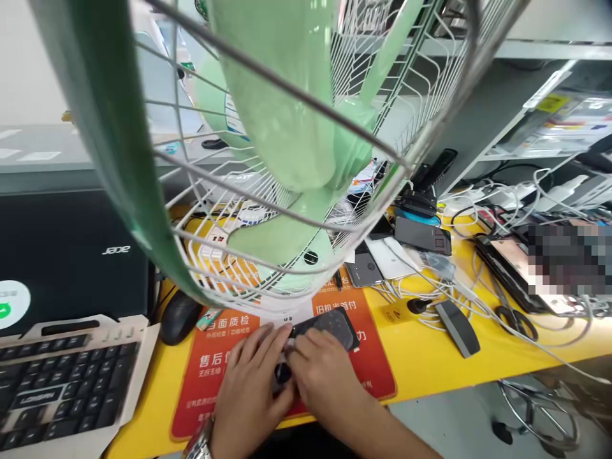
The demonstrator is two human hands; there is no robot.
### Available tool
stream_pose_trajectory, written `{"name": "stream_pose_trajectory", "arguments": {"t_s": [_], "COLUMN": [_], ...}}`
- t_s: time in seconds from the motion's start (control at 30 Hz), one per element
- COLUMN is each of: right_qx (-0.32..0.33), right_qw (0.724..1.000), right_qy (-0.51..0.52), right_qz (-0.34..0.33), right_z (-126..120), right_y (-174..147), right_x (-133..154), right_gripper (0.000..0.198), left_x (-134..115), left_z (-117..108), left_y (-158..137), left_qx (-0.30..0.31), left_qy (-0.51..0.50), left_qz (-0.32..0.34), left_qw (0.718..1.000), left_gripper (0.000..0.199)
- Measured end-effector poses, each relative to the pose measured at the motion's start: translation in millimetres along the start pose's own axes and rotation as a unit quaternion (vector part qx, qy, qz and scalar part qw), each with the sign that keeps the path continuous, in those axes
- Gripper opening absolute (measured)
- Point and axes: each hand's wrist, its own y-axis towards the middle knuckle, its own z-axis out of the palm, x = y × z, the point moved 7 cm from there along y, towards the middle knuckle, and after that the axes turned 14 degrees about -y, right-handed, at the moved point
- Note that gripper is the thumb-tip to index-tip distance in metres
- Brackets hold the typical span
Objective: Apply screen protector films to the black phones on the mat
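Low in the head view, my left hand (pixel 253 386) and my right hand (pixel 322 373) meet over a red printed mat (pixel 377 376). The curled fingers of my left hand close round a small dark object with a round black part (pixel 282 372). My right hand's fingers are bent and pressed together against it, and they hide most of its shape. Just beyond my right hand, a dark flat phone-like slab (pixel 342 326) lies on the mat, partly covered by my fingers. A metal watch band shows on my left wrist.
A green desk fan (pixel 282 242) with a white wire cage looms above and in front. Left are a black mouse (pixel 180 317), a keyboard (pixel 62 382) and an Acer laptop (pixel 71 248). Several phones (pixel 423 234), tangled cables and scissors (pixel 516 322) lie to the right.
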Motion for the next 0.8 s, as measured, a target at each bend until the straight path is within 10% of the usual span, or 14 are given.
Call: {"name": "stream_pose_trajectory", "arguments": {"t_s": [0.43, 0.63, 0.8], "right_qx": [-0.027, -0.102, -0.146], "right_qw": [0.957, 0.919, 0.972], "right_qy": [-0.177, -0.264, -0.114], "right_qz": [0.229, 0.273, 0.144], "right_z": [-49.0, -65.0, -62.0], "right_y": [-150.2, -151.5, -121.4], "right_x": [-137.3, -127.8, -91.6], "right_gripper": [0.027, 0.042, 0.030], "left_x": [-18.1, -53.1, -68.0], "left_z": [1.6, 29.3, 39.3], "left_y": [18.5, 52.7, 66.2], "left_qx": [-0.005, 0.066, 0.072], "left_qy": [-0.016, -0.008, 0.041], "left_qz": [-0.006, 0.001, 0.022], "left_qw": [1.000, 0.998, 0.996], "left_gripper": [0.059, 0.063, 0.058]}}
